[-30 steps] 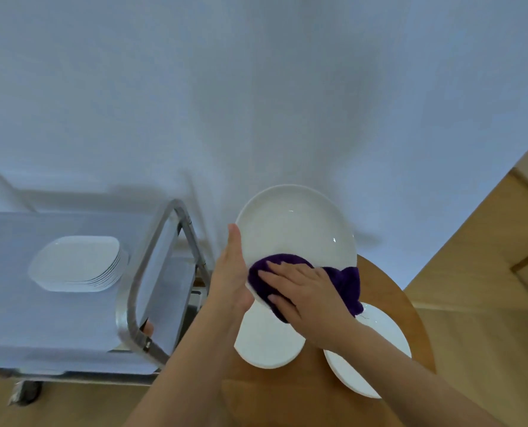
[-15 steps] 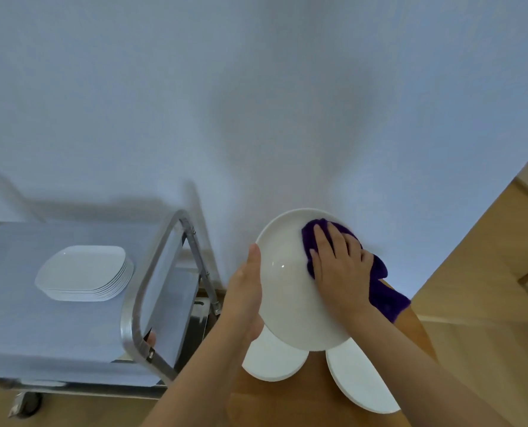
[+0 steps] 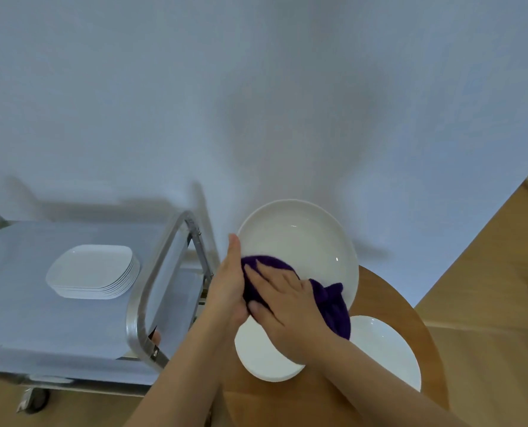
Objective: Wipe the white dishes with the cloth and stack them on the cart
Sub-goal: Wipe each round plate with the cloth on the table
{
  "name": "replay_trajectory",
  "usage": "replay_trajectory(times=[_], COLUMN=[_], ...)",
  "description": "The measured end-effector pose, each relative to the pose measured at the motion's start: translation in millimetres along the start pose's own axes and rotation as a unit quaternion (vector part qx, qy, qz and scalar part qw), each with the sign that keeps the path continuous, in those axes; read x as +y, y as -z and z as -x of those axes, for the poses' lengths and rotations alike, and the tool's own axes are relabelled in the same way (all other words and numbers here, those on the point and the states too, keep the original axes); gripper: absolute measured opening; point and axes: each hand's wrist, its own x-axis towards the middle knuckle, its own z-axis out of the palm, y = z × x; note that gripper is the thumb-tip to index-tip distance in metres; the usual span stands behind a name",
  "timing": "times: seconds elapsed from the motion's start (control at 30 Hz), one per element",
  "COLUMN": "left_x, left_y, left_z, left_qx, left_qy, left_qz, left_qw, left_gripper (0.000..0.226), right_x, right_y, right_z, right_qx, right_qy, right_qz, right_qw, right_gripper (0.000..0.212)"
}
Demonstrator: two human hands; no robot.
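My left hand (image 3: 228,282) grips the left rim of a large round white plate (image 3: 302,245), held tilted up above the wooden table. A purple cloth (image 3: 333,306) lies against the plate's lower face, and my right hand (image 3: 284,300) presses it there with spread fingers. Two more round white dishes rest on the table below: one (image 3: 262,355) under my hands, another (image 3: 386,349) to the right. A stack of several squarish white plates (image 3: 93,272) stands on the cart's top shelf (image 3: 25,328).
The metal cart's handle frame (image 3: 151,291) rises between the stack and my left arm. The round wooden table (image 3: 379,291) sits close to a pale wall. Wooden flooring (image 3: 487,272) runs to the right. A cart wheel (image 3: 34,400) shows at lower left.
My right hand has swept the cloth from the plate's upper right down to its lower left edge. The plate has tipped to face me more.
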Motion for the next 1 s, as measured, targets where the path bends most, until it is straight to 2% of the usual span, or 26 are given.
replay_trajectory(times=[0.07,0.17,0.23,0.33,0.43,0.5,0.57,0.63,0.73,0.83,0.9,1.0], left_x=[7.7,16.6,23.6,39.7,40.5,23.5,-3.7,-22.3,-20.3,1.2,17.3,37.3], left_y=[0.0,-0.5,1.7,0.7,-9.0,-22.0,-35.1,-43.9,-44.1,-36.6,-29.0,-14.9], left_z=[-1.2,-1.8,-3.0,-3.1,-0.4,5.5,14.6,22.3,17.7,12.0,9.3,-1.7], left_qx=[-0.016,-0.053,-0.090,-0.086,-0.064,-0.058,-0.050,-0.037,-0.002,0.004,-0.020,-0.090], left_qy=[-0.001,0.023,0.037,0.039,0.034,-0.001,-0.029,-0.049,-0.066,-0.027,-0.014,0.001], left_qz=[-0.008,-0.056,-0.098,-0.190,-0.149,-0.095,-0.095,-0.113,-0.139,-0.115,-0.129,-0.203], left_qw=[1.000,0.997,0.990,0.977,0.986,0.994,0.994,0.992,0.988,0.993,0.991,0.975], left_gripper=[0.059,0.065,0.068,0.064,0.050,0.040,0.036,0.030,0.024,0.026,0.032,0.031], right_x=[11.2,38.9,62.6,79.9,70.1,56.3,40.8,30.1,33.2,50.7,64.6,78.6], right_y=[3.6,10.2,10.8,7.2,3.3,5.1,8.1,9.6,14.2,17.7,18.4,22.4], right_z=[18.1,31.1,36.0,43.7,42.0,30.9,18.8,12.6,17.3,30.2,39.0,48.9], right_qx=[0.002,0.014,0.043,0.094,0.145,0.192,0.231,0.241,0.242,0.225,0.215,0.194], right_qy=[0.070,0.164,0.221,0.260,0.235,0.168,0.089,0.049,0.078,0.129,0.138,0.154], right_qz=[0.037,0.192,0.224,0.246,0.235,0.186,0.123,0.092,0.093,0.135,0.172,0.195], right_qw=[0.997,0.967,0.948,0.929,0.932,0.949,0.961,0.965,0.963,0.956,0.951,0.949], right_gripper=[0.063,0.068,0.062,0.055,0.053,0.053,0.054,0.055,0.053,0.054,0.054,0.054])
